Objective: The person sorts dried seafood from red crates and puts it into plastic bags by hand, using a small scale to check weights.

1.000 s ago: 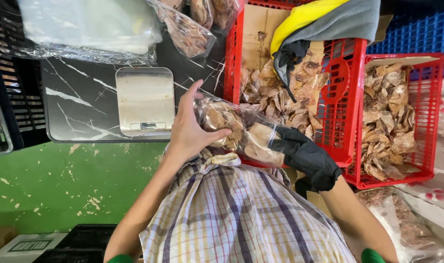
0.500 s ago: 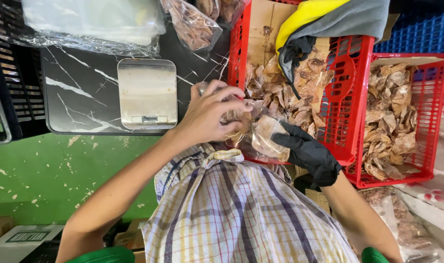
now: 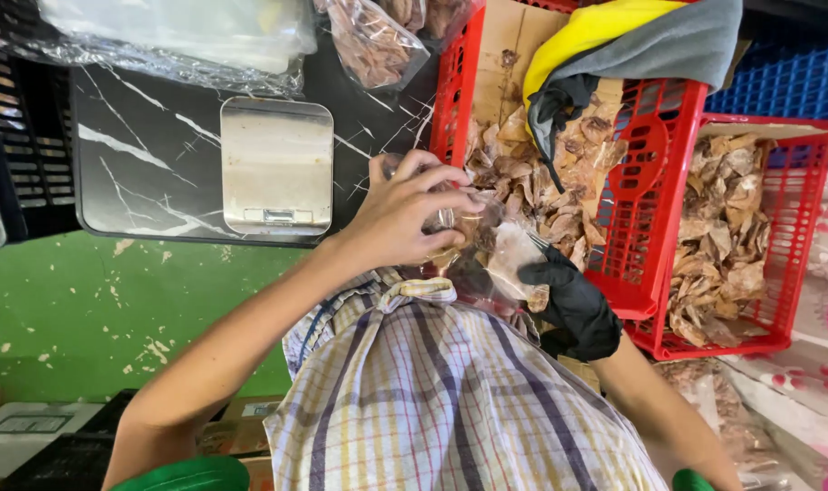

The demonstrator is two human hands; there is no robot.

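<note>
A clear plastic bag [image 3: 500,255] of brown dried pieces is held over my lap, in front of a red crate. My bare left hand [image 3: 405,214] closes over the bag's top from the left. From the right and below, my right hand [image 3: 568,305], in a black glove, grips the bag. A steel kitchen scale [image 3: 276,166] stands on the black marble-patterned tabletop [image 3: 150,155], just left of my left hand. My checked apron [image 3: 441,400] fills the lower middle.
A red crate [image 3: 655,227] holds dried pieces under a yellow and grey cloth [image 3: 632,41]. A second red crate [image 3: 800,227] of the same stands to its right. Filled clear bags [image 3: 373,41] lie at the top. The wall below the table is green [image 3: 114,318].
My left hand has moved from beside the bag onto its top and closed over it. The bag has shifted slightly right, toward the red crate. The gloved hand keeps its hold.
</note>
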